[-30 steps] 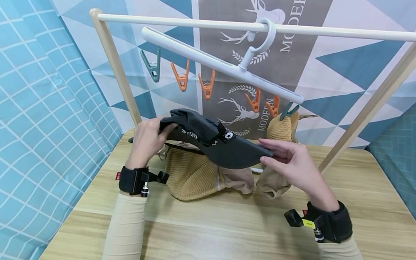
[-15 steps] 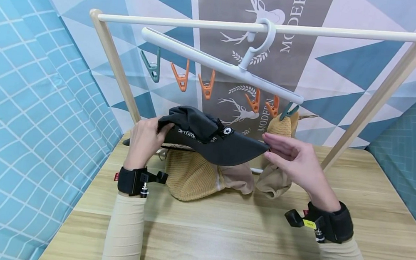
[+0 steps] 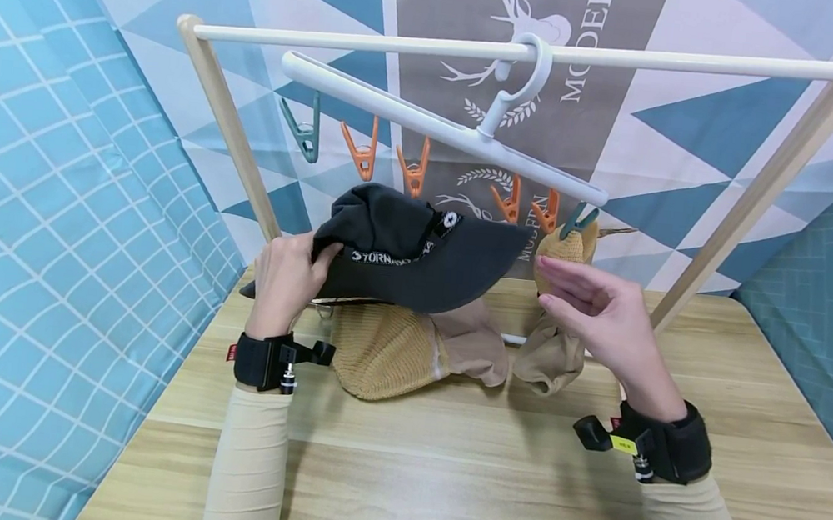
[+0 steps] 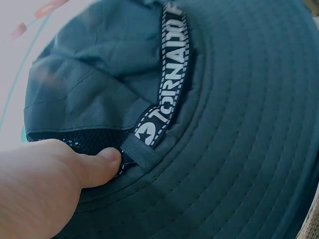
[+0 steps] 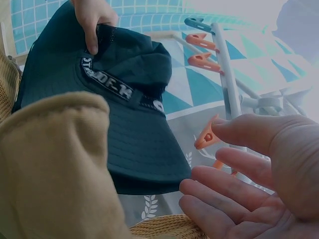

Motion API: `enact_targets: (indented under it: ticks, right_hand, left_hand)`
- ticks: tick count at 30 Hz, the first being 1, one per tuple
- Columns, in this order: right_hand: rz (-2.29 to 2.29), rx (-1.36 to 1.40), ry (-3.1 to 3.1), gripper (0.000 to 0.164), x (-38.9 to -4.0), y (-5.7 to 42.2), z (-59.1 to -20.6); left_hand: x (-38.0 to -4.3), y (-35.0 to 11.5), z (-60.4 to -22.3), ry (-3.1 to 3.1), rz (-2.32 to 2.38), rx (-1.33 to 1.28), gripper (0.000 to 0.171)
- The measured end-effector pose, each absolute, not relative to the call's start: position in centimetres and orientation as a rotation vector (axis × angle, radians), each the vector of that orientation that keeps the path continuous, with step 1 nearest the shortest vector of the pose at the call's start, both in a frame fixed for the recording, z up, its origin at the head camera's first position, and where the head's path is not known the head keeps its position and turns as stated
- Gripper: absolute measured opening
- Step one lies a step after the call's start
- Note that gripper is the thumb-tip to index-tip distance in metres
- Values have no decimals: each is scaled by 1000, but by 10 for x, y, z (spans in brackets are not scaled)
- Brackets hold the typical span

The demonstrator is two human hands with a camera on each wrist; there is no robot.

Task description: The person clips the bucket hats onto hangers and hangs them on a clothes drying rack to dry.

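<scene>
The person's left hand (image 3: 285, 277) had pinched a dark wide-brimmed hat (image 3: 453, 272) beside its crown, thumb pressed against the band (image 4: 172, 74) that ran round it. I could read white capitals on that band, TORNADO, then a part that looked like F-14, with a star badge (image 3: 450, 220) as well. The right hand (image 3: 600, 307) held nothing; its fingers reached out, slightly bent and parted from the thumb, just beside the brim's far edge. The two hands were well apart, and the hat was up in the air between them, below a white hanger (image 3: 415, 122) and above the surface (image 3: 403, 476).

The hanger hooked over a white rail (image 3: 377, 43) and tilted down to the right. Four orange clips (image 3: 364, 154) hung along it, and a teal clip at either end; the right-hand teal clip (image 3: 580, 221) gripped a tan ribbed fabric piece (image 3: 563, 253). Another ribbed piece (image 3: 381, 353) lay on the surface under the hat. The grey panel (image 3: 421, 9) behind bore deer heads, leafy sprigs and the word MODERN, printed sideways. A yellow label (image 3: 623, 444) by the right wrist had lettering too small to read.
</scene>
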State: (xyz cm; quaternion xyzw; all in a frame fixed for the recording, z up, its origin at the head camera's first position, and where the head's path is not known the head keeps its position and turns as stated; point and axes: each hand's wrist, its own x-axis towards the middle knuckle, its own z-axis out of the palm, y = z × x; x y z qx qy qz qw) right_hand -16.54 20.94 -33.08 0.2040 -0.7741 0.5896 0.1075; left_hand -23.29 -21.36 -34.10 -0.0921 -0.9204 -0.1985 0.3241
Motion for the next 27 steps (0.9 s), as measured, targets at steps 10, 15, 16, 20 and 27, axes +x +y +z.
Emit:
enact_targets:
  ticks: [10, 15, 16, 20, 27]
  right_hand:
    - [1753, 616, -2248, 45, -166, 209, -331]
    - [1787, 620, -2222, 45, -166, 209, -331]
    - [1799, 620, -2214, 45, -165, 209, -331]
    - [1825, 602, -2194, 45, -165, 210, -331]
    - [1769, 521, -2202, 43, -164, 210, -330]
  left_hand:
    - [-234, -212, -342, -2388, -503, -225, 55]
    - [-234, -203, -343, -2362, -490, -226, 57]
    - [-234, -201, -343, -2356, -490, -231, 56]
    - [-234, -192, -345, -2339, -500, -254, 55]
    - [-235, -185, -349, -2356, -496, -272, 55]
